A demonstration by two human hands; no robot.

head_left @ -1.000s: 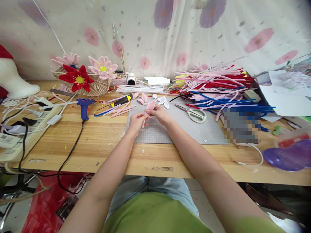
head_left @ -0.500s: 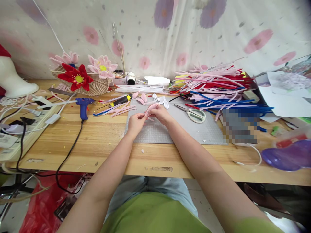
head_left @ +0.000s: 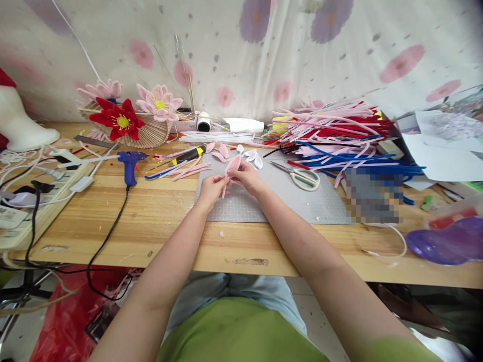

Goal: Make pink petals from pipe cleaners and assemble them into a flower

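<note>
While pinching a pink petal [head_left: 234, 164] in closed fingertips of left hand [head_left: 210, 191] and right hand [head_left: 248, 178], seemingly shaping its base — probably needing a steady hold for any further bend.

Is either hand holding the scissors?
No, the scissors lie on the mat, while the left hand and right hand pinch a pink petal.

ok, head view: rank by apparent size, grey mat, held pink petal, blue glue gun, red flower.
Largest to smallest, as they look there:
1. Grey mat, partly covered but clearly largest
2. Red flower
3. Blue glue gun, body only, without cord
4. Held pink petal, partly hidden by fingers
</note>
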